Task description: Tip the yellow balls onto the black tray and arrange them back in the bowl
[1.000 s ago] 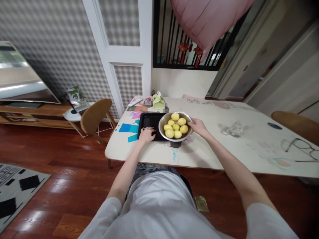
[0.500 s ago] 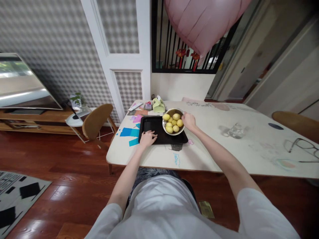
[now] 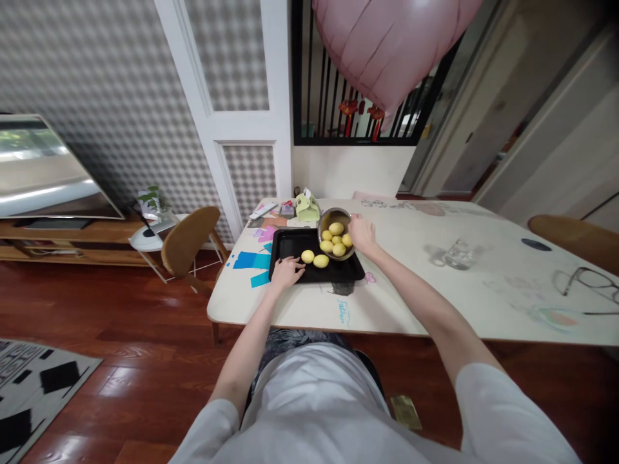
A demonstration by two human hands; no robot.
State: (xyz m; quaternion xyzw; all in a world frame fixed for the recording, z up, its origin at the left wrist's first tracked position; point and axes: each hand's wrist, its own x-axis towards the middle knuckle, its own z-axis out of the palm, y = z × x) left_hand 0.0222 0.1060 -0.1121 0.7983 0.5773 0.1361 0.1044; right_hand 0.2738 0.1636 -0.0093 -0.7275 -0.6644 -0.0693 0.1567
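Note:
A black baking tray (image 3: 290,243) lies on the pale table (image 3: 411,290) in front of me. My left hand (image 3: 286,271) rests flat on the tray's near left edge, fingers spread. My right hand (image 3: 362,233) grips the rim of a steel bowl (image 3: 330,218) and holds it tilted toward the left over the tray. Several yellow lemons (image 3: 334,238) sit in the bowl's mouth. Two lemons (image 3: 314,258) lie on the tray just below the bowl.
Blue and pink paper pieces (image 3: 250,260), a green box (image 3: 307,205) and a remote lie at the table's far left. A glass (image 3: 456,254) and spectacles (image 3: 587,281) sit to the right. A wooden chair (image 3: 185,236) stands left of the table. A pink balloon (image 3: 387,45) hangs overhead.
My right hand carried the bowl up and back over the tray and tipped it to the left. Two lemons have rolled out onto the tray. The left hand stayed on the tray.

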